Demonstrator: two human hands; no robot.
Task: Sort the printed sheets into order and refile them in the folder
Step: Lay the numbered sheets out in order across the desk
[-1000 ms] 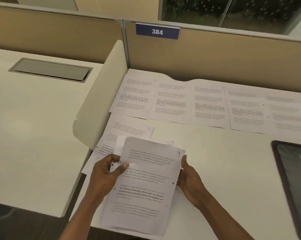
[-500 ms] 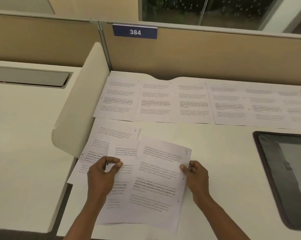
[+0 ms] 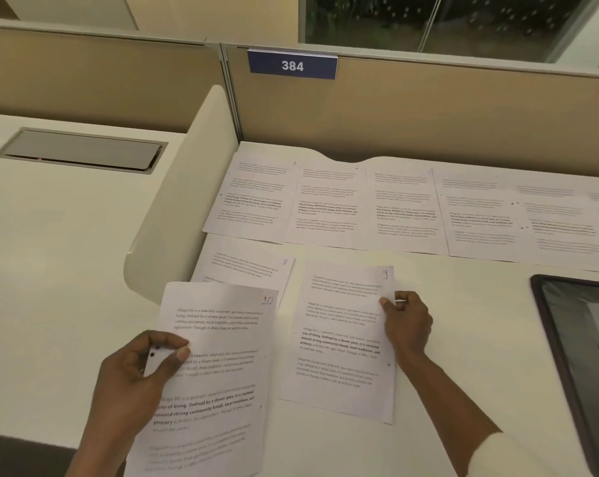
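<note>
The white desk (image 3: 463, 339) bears a row of printed sheets (image 3: 404, 208) along its rear edge; nearer, sheet 10 (image 3: 222, 339), gripped at its left edge by the left hand (image 3: 136, 380), overlaps sheet 8 (image 3: 246, 266), and sheet 9 (image 3: 342, 339) lies flat alongside, its right edge pinched by the right hand (image 3: 408, 325).

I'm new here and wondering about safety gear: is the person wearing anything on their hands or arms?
No gloves, and no ring or watch shows on the left hand or the right hand. The left forearm is bare to the frame's edge. A pale off-white sleeve covers the right arm near the bottom edge.
</note>
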